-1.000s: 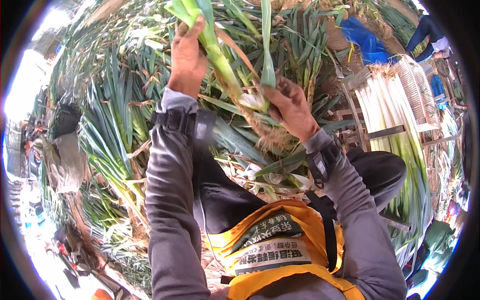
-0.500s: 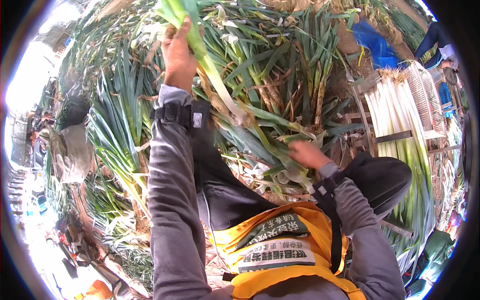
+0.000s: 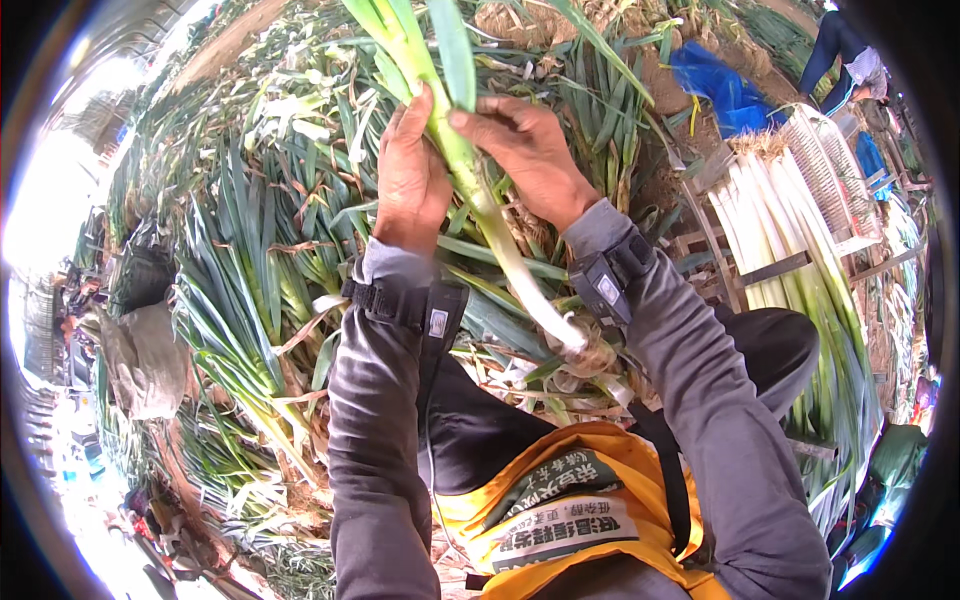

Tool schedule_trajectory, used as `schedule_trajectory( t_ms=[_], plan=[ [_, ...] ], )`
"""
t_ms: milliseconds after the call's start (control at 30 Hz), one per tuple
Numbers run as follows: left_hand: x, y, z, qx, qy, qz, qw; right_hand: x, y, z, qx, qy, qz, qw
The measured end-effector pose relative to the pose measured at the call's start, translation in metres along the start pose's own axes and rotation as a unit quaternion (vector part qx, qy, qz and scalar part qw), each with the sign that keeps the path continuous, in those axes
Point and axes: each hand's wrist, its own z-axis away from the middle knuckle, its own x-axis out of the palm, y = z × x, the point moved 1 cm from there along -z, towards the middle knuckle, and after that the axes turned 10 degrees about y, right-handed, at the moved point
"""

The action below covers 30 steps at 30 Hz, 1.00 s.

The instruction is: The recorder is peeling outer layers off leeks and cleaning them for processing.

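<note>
Green at the leafy end and white toward the root, one long leek [image 3: 490, 215] slants from the top centre of the frame down to just right of the middle, its shaggy brown roots [image 3: 590, 358] hanging above the person's lap. The left hand [image 3: 412, 180] is closed around the upper stalk, thumb pointing up along it. The right hand [image 3: 528, 155] comes in from the other side with its fingers curled and its thumb against the leek, where a broad leaf [image 3: 455, 55] meets the stalk (whether it pinches the leaf, I cannot tell). Both wrists carry black straps over grey sleeves, and an orange apron [image 3: 570, 490] with dark printed patches fills the lower centre.

Loose leeks and leaves [image 3: 225, 270] lie thickly across the left side and the top of the frame. On the right, a bundle of leeks [image 3: 780, 220] rests in a metal rack [image 3: 772, 268], white stems toward the top and green leaves trailing toward the bottom. Just beside it stands a pale basket [image 3: 832, 185]. Crumpled blue plastic [image 3: 725, 85] lies at the upper right, near another person's dark-clad leg [image 3: 828, 50]. A greyish sack [image 3: 148, 360] sits at the left.
</note>
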Motion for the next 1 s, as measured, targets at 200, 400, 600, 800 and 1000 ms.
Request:
schedule_trajectory(
  t_ms=[200, 400, 600, 800, 1000],
  plan=[
    [0.013, 0.009, 0.007, 0.029, 0.013, 0.005, 0.999, -0.015, 0.015, 0.029, 0.219, 0.115, -0.206, 0.947],
    [0.005, 0.007, 0.011, -0.047, -0.102, 0.041, 0.993, -0.043, 0.016, 0.052, 0.238, 0.061, -0.112, 0.963],
    [-0.006, 0.048, 0.011, -0.035, -0.163, 0.130, 0.977, -0.096, 0.075, 0.147, 0.405, -0.168, 0.249, 0.864],
    [-0.008, 0.057, 0.001, -0.062, -0.201, 0.197, 0.957, -0.196, 0.161, 0.278, 0.265, -0.297, 0.609, 0.686],
    [-0.002, 0.048, 0.001, -0.006, -0.139, 0.063, 0.988, -0.119, 0.055, 0.124, 0.130, -0.051, 0.268, 0.953]
  ],
)
